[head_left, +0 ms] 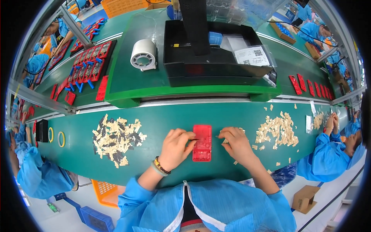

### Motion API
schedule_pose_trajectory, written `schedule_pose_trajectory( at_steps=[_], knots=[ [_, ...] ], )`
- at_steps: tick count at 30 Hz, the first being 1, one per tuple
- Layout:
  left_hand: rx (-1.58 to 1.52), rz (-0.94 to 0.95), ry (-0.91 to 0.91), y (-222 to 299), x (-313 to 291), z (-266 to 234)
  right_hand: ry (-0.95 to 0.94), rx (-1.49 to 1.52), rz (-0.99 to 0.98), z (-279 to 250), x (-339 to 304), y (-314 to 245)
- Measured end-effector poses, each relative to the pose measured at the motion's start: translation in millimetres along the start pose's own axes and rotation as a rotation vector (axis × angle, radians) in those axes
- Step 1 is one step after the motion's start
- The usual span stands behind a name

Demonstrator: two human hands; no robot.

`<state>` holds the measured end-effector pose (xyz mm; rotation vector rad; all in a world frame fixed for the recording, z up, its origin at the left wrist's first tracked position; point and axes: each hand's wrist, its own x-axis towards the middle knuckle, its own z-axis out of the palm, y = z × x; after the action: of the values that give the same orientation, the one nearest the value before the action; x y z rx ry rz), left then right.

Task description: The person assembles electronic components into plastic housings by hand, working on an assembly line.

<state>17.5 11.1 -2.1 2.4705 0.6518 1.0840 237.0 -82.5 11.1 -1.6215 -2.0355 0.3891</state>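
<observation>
Red casing (202, 152), centre; left hand (172, 150) pinching dark sliver (196, 139), right hand (238, 146) curled (grip unclear). Flanking: mixed pile (116, 139), left; pale pile (279, 130), right; black bin (216, 73), upper centre.

red case (202, 143), green table (166, 114), blue smock (239, 205)

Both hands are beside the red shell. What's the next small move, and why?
Probably ease the left hand slightly rightward and lower its small dark piece into the red shell: it appears to pinch that piece at the shell's left edge, while the right hand is apart from the shell, on its other side.
</observation>
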Motion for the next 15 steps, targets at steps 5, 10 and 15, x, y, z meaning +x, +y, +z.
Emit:
schedule_pose_trajectory(
  at_steps=[5, 10, 15],
  knots=[
    [-0.19, -0.121, -0.101, 10, -1, 13, 0.226, -0.092, -0.04, 16, 20, -31],
    [-0.055, -0.212, -0.047, -5, 3, 7, 0.384, 0.096, 0.008, 30, 43, -8],
    [0.161, 0.081, -0.387, 0, -28, 34, 0.17, 0.943, 0.561, 54, 41, 26]
  ],
)
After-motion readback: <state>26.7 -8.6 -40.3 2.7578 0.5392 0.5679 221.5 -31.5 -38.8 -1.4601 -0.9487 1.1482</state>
